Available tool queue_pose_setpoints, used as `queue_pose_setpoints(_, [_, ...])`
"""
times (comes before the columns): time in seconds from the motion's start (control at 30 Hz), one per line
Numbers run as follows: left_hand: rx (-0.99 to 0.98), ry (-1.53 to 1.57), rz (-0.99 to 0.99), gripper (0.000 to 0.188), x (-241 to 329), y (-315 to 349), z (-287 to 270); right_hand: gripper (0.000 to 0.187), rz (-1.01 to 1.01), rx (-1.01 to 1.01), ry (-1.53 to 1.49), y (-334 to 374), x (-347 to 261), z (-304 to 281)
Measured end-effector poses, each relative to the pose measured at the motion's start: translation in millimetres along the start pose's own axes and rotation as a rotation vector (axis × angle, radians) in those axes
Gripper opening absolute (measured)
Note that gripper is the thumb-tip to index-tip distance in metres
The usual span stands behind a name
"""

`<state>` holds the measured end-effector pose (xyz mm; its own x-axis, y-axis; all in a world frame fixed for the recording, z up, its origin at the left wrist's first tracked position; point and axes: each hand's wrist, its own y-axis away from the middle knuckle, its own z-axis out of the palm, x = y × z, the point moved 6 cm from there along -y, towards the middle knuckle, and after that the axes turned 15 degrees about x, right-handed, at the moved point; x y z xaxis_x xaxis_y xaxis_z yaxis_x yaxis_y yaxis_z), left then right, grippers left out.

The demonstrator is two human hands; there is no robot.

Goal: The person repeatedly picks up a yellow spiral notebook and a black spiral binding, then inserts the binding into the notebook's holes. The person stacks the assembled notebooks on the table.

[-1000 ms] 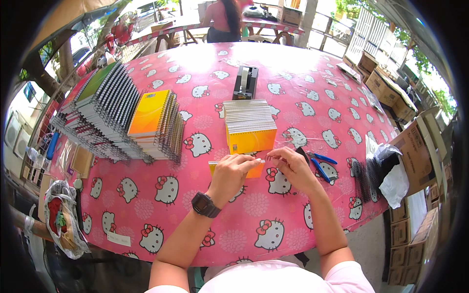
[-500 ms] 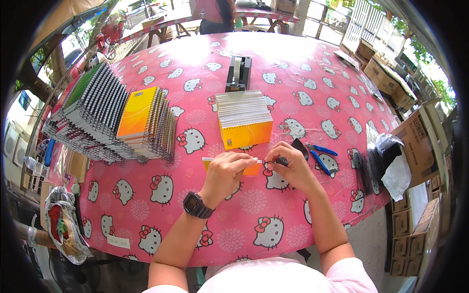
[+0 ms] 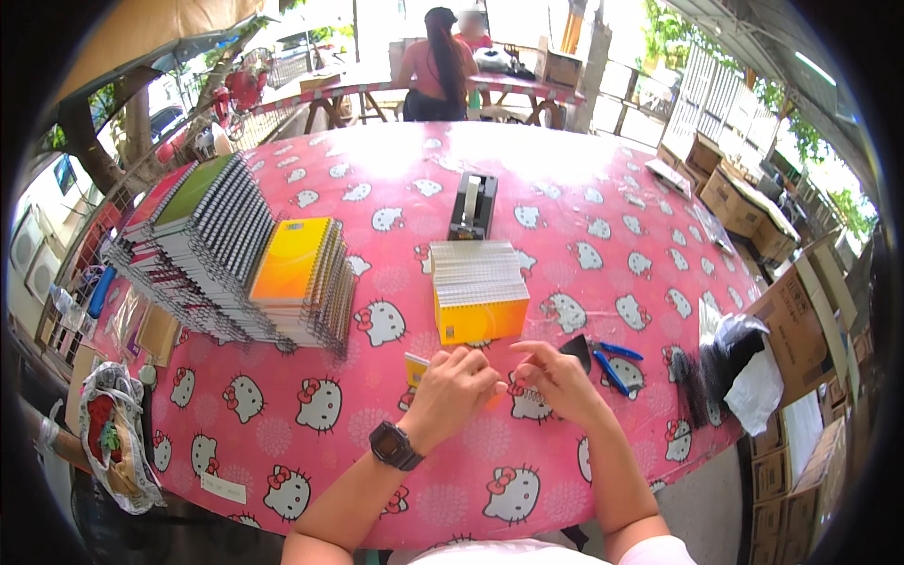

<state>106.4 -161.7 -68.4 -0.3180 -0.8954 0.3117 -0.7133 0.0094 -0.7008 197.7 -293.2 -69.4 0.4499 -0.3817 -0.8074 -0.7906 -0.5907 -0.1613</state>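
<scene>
Both hands meet over a small orange-covered notebook point(image 3: 415, 369) lying flat on the pink cat-patterned bench point(image 3: 584, 235): the left hand point(image 3: 454, 384) curls its fingers down on it, apparently steadying it, while the right hand point(image 3: 556, 375) has its fingers pinched together at the edge.

Mostly hidden under the left hand point(image 3: 454, 388): a small orange notebook point(image 3: 415, 368), only its corner showing. Hard to tell whether anything is pinched between the hands. Dark item point(image 3: 577, 349) behind the right hand point(image 3: 557, 379) partly covered, unidentifiable.
</scene>
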Motion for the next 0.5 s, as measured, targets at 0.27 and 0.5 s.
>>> queue_pose_setpoints(0.27, [0.013, 0.060, 0.024, 0.021, -0.3, -1.0, 3.1, 0.081, 0.037, 0.240, 0.613, -8.2, 74.0, -35.2])
queue_pose_setpoints(0.5, [-0.036, 0.160, -0.082, 0.021, -5.9, 0.7, 0.8, 0.064, -0.017, 0.211, 0.502, -8.8, 59.4, -31.4])
